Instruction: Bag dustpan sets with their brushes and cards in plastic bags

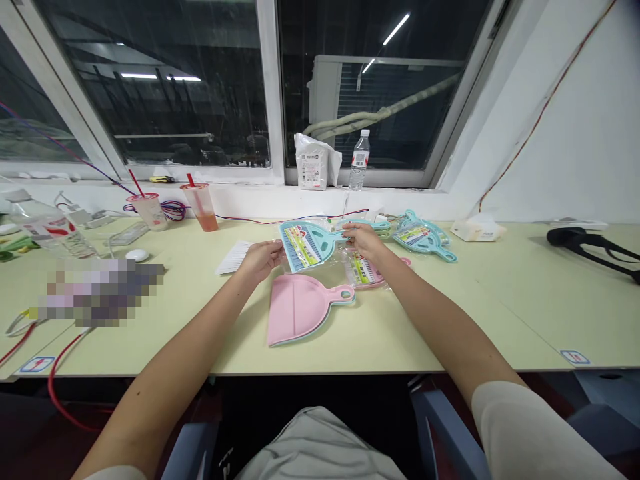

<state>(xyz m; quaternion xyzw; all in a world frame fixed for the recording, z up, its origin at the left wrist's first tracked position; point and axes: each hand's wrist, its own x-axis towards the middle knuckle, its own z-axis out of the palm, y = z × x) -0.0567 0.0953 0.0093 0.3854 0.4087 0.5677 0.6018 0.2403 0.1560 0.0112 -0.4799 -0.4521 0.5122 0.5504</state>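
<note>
Just past the pink dustpan, a blue dustpan in a clear bag is pinched by the fingers of the left hand and right hand.

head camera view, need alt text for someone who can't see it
The left hand and right hand hold a plastic-wrapped turquoise brush over a pale desk, the left at its bristled end, the right by its handle. A pink dustpan lies nearer the camera; more wrapped brushes lie beyond, before dark windows.
</note>
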